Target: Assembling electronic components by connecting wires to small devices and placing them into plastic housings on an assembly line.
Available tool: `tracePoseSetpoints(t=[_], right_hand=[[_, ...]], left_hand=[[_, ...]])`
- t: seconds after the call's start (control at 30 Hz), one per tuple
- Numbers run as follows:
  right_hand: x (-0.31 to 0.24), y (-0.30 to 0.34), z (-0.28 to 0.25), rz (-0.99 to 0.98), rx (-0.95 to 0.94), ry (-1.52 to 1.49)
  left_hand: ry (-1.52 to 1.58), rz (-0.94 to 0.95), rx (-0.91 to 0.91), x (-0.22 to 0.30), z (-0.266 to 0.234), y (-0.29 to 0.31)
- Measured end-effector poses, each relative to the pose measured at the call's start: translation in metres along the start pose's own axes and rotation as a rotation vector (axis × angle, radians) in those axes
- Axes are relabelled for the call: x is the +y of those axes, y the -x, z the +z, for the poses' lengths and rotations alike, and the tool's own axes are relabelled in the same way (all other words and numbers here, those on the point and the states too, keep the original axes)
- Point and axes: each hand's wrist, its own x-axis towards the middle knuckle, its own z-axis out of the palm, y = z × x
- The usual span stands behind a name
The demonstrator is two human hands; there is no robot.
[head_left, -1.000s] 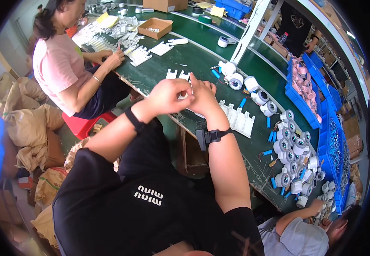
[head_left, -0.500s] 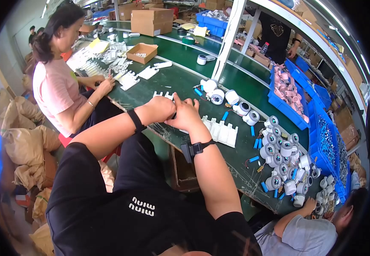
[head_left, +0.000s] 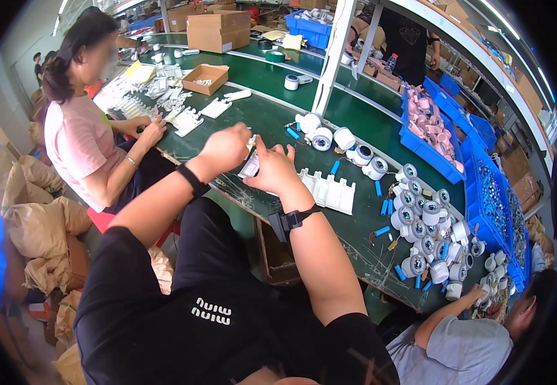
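My right hand point(head_left: 274, 168) grips a small white plastic casing point(head_left: 249, 168) above the near edge of the green table, its index finger stretched along the far end. Just to the left and beyond, my left hand point(head_left: 227, 149) is raised with the fingers drawn together. Whatever those fingers hold, if anything, is too small to make out. To the right of my right hand lies a row of white plastic casings point(head_left: 327, 192) on the tabletop, side by side. Part of the gripped casing is hidden by my right hand.
White round camera-like units point(head_left: 419, 224) with blue cylindrical cells point(head_left: 381, 231) crowd the table at right. Blue bins point(head_left: 434, 151) stand behind them. A white post point(head_left: 335, 61) rises at the far side. Co-workers sit at left point(head_left: 86, 138) and lower right point(head_left: 461, 346).
My left hand has drawn up and left, away from my right hand. The white casing in my right hand now shows between them. The view has shifted slightly.
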Motion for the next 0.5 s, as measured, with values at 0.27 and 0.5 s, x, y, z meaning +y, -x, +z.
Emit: tracePoseSetpoints(t=[0.27,0.5], right_hand=[[-0.009,0.003,0.001,-0.013,-0.095,0.086],[-0.009,0.002,0.020,-0.187,0.161,-0.034]], left_hand=[[1.640,-0.386,-1.227,0.043,-0.020,0.115],[0.800,-0.168,-0.406,0.132,0.131,0.175]])
